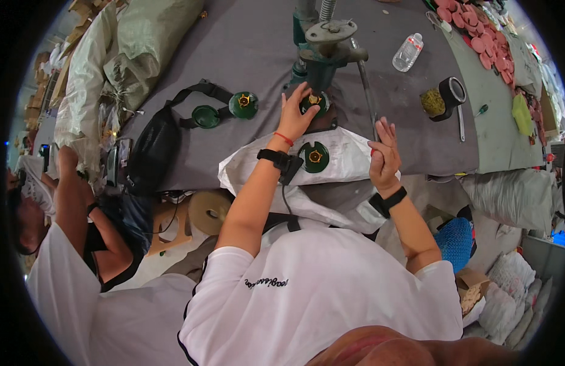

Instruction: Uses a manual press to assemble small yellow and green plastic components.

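Under the ram of a green hand press [322,67], a dark green round disc [323,107] carries a gold star-shaped piece. My left hand [296,116] grips this disc at its left side, thumb and fingers around the edge. The press's long metal lever [363,79] slants down toward my right hand [386,155]. That hand is beside the lever's lower end, fingers stretched upward and its thumb side near a small red tip; the palm's contact is hidden. A second green disc with a gold star [316,157] lies on white woven sheeting [258,160] in front of the press.
Left of the press are another starred green disc [243,105], a plain green disc [205,116] and a black waist bag [153,149]. A bottle [408,53], a dark cup-like container [451,91] and pink discs [487,43] stand right. A co-worker [75,238] sits at far left.
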Action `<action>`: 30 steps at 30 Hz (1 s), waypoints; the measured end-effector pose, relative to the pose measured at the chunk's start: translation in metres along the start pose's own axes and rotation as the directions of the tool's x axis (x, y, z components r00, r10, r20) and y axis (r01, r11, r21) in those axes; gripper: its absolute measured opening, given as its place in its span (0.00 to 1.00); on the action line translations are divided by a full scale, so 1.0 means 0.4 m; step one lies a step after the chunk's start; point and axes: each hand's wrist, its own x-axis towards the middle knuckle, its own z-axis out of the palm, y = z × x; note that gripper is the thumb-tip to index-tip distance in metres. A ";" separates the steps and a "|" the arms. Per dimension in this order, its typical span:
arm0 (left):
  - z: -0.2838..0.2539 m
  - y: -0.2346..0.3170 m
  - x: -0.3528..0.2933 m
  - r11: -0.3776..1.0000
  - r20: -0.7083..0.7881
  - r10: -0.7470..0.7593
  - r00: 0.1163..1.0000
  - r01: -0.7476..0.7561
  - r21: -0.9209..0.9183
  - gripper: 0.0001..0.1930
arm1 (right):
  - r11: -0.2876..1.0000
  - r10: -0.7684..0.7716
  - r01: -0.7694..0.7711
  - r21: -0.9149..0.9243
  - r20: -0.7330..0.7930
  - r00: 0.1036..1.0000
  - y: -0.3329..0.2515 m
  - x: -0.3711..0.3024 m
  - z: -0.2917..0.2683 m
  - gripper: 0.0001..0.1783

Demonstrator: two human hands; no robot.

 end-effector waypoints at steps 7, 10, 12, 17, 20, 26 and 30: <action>-0.003 -0.016 0.009 0.942 0.006 -0.003 1.000 0.001 0.336 0.28 | 0.986 -0.163 0.165 0.010 -0.113 0.980 -0.095 0.192 -0.053 0.11; -0.007 0.005 0.039 0.895 0.021 -0.070 0.997 0.054 0.443 0.27 | 0.917 0.150 -0.074 0.391 -0.167 0.975 -0.168 0.412 -0.049 0.14; -0.011 0.006 0.032 0.884 0.024 -0.103 0.994 0.081 0.460 0.25 | 0.852 0.195 -0.061 0.521 -0.207 0.959 -0.167 0.583 -0.011 0.17; 0.017 0.053 -0.089 0.862 0.136 0.140 0.981 -0.188 0.471 0.20 | 0.837 0.190 -0.017 0.547 -0.261 0.946 -0.068 0.762 0.071 0.18; -0.011 0.134 -0.193 0.880 0.348 0.136 0.928 -0.274 0.388 0.21 | 0.834 0.188 -0.001 0.552 -0.282 0.941 -0.027 0.769 0.082 0.17; -0.223 -0.010 -0.052 0.792 -0.388 0.177 0.904 0.103 0.602 0.26 | 0.812 0.193 -0.019 0.583 -0.239 0.952 -0.065 0.755 0.076 0.17; -0.247 -0.052 -0.018 0.882 -0.348 -0.204 0.915 0.326 0.340 0.28 | 0.797 0.239 -0.064 0.600 -0.216 0.947 -0.061 0.756 0.088 0.15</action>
